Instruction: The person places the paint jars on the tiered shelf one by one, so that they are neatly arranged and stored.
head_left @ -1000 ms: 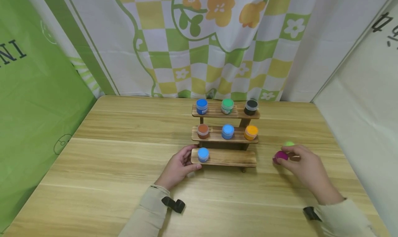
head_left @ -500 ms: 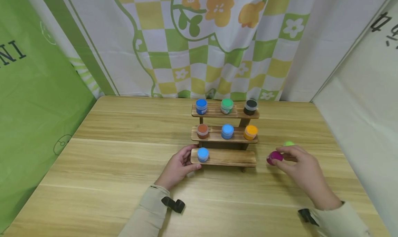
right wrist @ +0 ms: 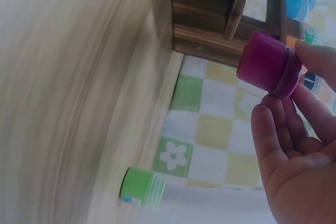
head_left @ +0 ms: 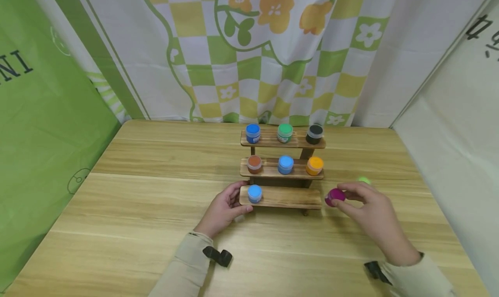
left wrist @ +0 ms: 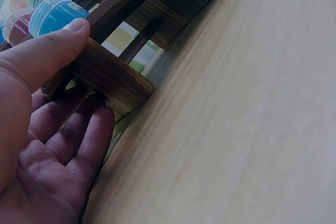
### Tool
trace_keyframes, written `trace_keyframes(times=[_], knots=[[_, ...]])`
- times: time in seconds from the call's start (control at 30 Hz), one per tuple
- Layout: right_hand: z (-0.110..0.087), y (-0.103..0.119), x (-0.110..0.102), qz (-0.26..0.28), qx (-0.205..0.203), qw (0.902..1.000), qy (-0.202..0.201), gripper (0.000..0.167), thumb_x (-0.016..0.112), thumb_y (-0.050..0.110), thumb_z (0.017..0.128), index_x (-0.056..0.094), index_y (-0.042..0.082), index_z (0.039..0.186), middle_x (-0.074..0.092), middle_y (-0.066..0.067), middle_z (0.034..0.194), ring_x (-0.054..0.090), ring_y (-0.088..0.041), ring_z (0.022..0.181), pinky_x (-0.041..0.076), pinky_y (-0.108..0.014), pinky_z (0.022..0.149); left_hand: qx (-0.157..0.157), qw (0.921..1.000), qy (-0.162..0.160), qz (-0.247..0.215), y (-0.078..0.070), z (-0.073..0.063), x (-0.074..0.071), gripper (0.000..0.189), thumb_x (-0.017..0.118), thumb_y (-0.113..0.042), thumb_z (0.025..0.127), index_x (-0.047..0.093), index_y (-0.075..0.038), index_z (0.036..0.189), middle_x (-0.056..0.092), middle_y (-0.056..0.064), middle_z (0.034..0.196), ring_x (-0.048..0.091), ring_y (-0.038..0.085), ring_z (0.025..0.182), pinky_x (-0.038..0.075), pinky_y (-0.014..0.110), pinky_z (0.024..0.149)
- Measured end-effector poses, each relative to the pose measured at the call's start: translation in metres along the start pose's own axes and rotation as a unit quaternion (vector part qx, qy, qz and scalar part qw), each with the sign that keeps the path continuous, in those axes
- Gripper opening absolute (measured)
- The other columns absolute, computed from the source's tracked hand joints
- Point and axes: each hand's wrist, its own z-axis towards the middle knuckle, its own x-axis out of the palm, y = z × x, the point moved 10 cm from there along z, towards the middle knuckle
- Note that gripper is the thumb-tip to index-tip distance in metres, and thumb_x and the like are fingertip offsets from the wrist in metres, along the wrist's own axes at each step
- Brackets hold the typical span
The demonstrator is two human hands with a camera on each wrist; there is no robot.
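Observation:
My right hand point(head_left: 370, 210) pinches a magenta paint jar point(head_left: 336, 197) by its lid, just right of the bottom shelf; the right wrist view shows the jar point(right wrist: 265, 64) between thumb and fingers. With my left hand point(head_left: 224, 208) I hold the left end of a three-step wooden rack point(head_left: 290, 197), thumb on the bottom step's front edge, fingers behind the end. One light blue jar point(head_left: 255, 194) stands on that bottom step. Brown point(head_left: 254, 164), blue point(head_left: 285, 164) and orange point(head_left: 314, 166) jars line the middle step. Up top are blue point(head_left: 253, 133), green point(head_left: 285, 133) and black point(head_left: 314, 134) ones.
A lime green jar point(head_left: 364, 181) stands on the wooden table point(head_left: 136, 193) behind my right hand; the right wrist view shows this jar point(right wrist: 142, 186) whole. A checked floral curtain point(head_left: 273, 85) hangs along the table's back edge, and cloth walls rise at both sides.
My right hand has carried the magenta jar leftward, from near the lime green jar to beside the rack's bottom step. The left hand and the rack have stayed in place.

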Motion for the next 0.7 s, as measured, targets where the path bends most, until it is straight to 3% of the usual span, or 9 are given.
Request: trace_keyframes(times=[0.17, 0.3, 0.43, 0.53, 0.7], knots=[[0.001, 0.008, 0.005, 0.007, -0.001, 1.0, 0.002, 0.038, 0.089, 0.01, 0.075, 0.073, 0.005, 0.109, 0.073, -0.007, 0.106, 0.064, -0.003, 0.088, 0.043, 0.0, 0.082, 0.0, 1.0, 0.001, -0.001, 0.001, 0.001, 0.0, 0.068, 0.078, -0.004, 0.086, 0.046, -0.005, 0.146, 0.052, 0.014, 0.148, 0.052, 0.026, 0.133, 0.05, 0.033, 0.104], [0.002, 0.013, 0.01, 0.011, -0.003, 0.9999, 0.004, 0.038, 0.088, 0.009, 0.076, 0.073, 0.005, 0.11, 0.073, -0.008, 0.109, 0.065, -0.007, 0.089, 0.044, -0.001, 0.083, -0.002, 1.0, 0.001, -0.004, 0.003, 0.001, 0.0, 0.068, 0.079, -0.005, 0.086, 0.046, -0.005, 0.146, 0.051, 0.014, 0.149, 0.051, 0.025, 0.134, 0.049, 0.035, 0.105], [0.003, 0.019, 0.015, 0.014, -0.007, 0.9999, 0.006, 0.038, 0.088, 0.009, 0.076, 0.073, 0.005, 0.111, 0.073, -0.009, 0.11, 0.067, -0.016, 0.09, 0.057, -0.022, 0.086, -0.003, 1.0, 0.002, -0.008, 0.004, 0.001, 0.0, 0.068, 0.079, -0.004, 0.086, 0.046, -0.005, 0.146, 0.05, 0.014, 0.149, 0.049, 0.025, 0.136, 0.048, 0.037, 0.108], [0.003, 0.022, 0.019, 0.025, -0.006, 0.9996, 0.01, 0.037, 0.087, 0.009, 0.077, 0.073, 0.006, 0.112, 0.073, -0.009, 0.11, 0.068, -0.021, 0.091, 0.059, -0.044, 0.086, -0.003, 1.0, 0.001, -0.008, 0.003, 0.001, 0.0, 0.068, 0.078, -0.004, 0.086, 0.046, -0.005, 0.146, 0.05, 0.014, 0.149, 0.049, 0.026, 0.136, 0.047, 0.038, 0.108], [0.004, 0.027, 0.025, 0.046, 0.001, 0.9988, 0.015, 0.037, 0.086, 0.007, 0.079, 0.072, 0.005, 0.113, 0.072, -0.009, 0.111, 0.068, -0.024, 0.093, 0.058, -0.05, 0.088, -0.003, 0.9999, 0.001, -0.01, 0.003, 0.001, 0.0, 0.068, 0.078, -0.004, 0.086, 0.046, -0.004, 0.146, 0.051, 0.015, 0.148, 0.05, 0.026, 0.134, 0.048, 0.037, 0.107]])
